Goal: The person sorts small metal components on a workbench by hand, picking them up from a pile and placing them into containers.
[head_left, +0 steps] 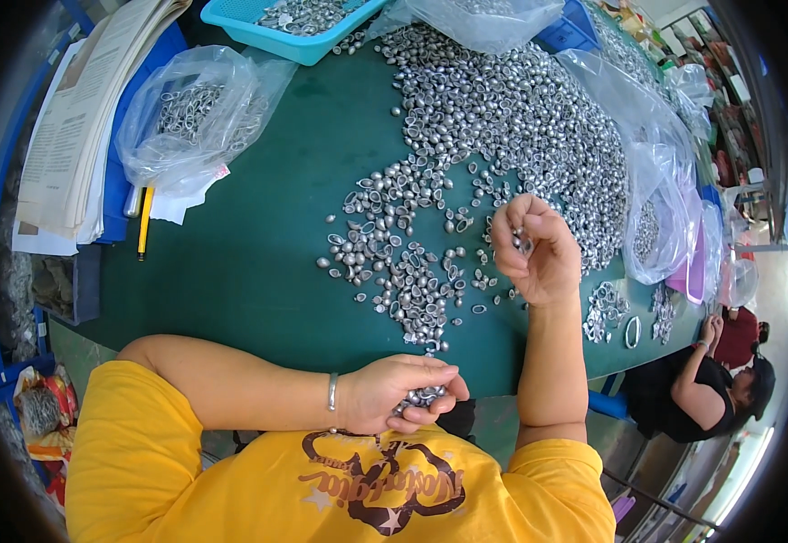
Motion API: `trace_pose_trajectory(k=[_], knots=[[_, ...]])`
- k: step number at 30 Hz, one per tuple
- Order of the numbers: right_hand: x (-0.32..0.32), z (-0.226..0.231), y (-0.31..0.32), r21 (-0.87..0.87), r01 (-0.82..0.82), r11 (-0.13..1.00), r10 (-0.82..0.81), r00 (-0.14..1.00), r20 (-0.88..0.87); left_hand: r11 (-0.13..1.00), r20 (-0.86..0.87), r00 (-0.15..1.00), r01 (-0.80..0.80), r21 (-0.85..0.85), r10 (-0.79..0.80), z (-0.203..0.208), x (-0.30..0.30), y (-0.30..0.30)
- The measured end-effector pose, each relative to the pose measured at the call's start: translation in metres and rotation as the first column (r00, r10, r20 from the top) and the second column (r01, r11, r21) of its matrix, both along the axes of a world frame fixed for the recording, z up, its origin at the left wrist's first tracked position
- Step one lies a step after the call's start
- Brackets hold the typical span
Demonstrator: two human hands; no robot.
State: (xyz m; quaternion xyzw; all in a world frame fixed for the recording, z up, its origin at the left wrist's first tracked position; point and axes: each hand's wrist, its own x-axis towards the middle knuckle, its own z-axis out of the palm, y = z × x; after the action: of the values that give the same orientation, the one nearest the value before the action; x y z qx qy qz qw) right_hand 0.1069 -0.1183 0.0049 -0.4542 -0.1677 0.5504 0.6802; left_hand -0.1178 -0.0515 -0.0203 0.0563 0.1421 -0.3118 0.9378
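My left hand (378, 391) is cupped at the table's near edge, in front of my chest, its fingers closed around a handful of small silver metal pieces (418, 399). Raised over the right side of the work surface, my right hand (550, 258) curls its fingers around a small silver metal piece (522, 242); more may be hidden in the palm. Beneath and beyond it spreads a large heap (539, 127) of hollow, oval, cup-like silver pieces. A looser group (412, 281) of the same kind lies between my hands on the green table (231, 271).
A turquoise basket (299, 45) of metal pieces stands at the far edge. At left are a clear bag (197, 113) of pieces, stacked papers (73, 136) and a yellow pencil (145, 224). Clear bags (661, 199) and an oval ring (633, 332) lie right. Another person (697, 394) sits beyond.
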Motion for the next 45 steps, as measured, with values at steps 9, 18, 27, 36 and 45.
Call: trace_pose_trajectory(k=[9,18,27,36,45], knots=[[-0.029,-0.003,0.005,-0.218,0.013,0.976,0.218,-0.020,0.976,1.000,-0.006,1.000,0.006,-0.001,-0.006,-0.001,0.000,0.000],[-0.023,0.007,-0.008,-0.201,0.150,0.968,0.090,0.539,0.837,1.000,0.009,1.000,-0.011,-0.029,0.011,-0.002,0.000,-0.001],[-0.030,0.006,-0.012,-0.183,0.059,0.981,0.126,0.524,0.842,1.000,-0.003,1.000,0.005,-0.022,-0.006,-0.001,0.001,-0.001],[-0.010,0.006,-0.010,-0.084,0.039,0.996,-0.030,0.994,0.108,0.999,0.013,1.000,-0.021,-0.031,0.021,-0.003,0.000,-0.001],[-0.040,0.000,0.020,-0.159,0.124,0.979,0.141,0.140,0.980,1.000,0.008,1.000,-0.009,-0.003,0.009,-0.002,0.000,-0.001]])
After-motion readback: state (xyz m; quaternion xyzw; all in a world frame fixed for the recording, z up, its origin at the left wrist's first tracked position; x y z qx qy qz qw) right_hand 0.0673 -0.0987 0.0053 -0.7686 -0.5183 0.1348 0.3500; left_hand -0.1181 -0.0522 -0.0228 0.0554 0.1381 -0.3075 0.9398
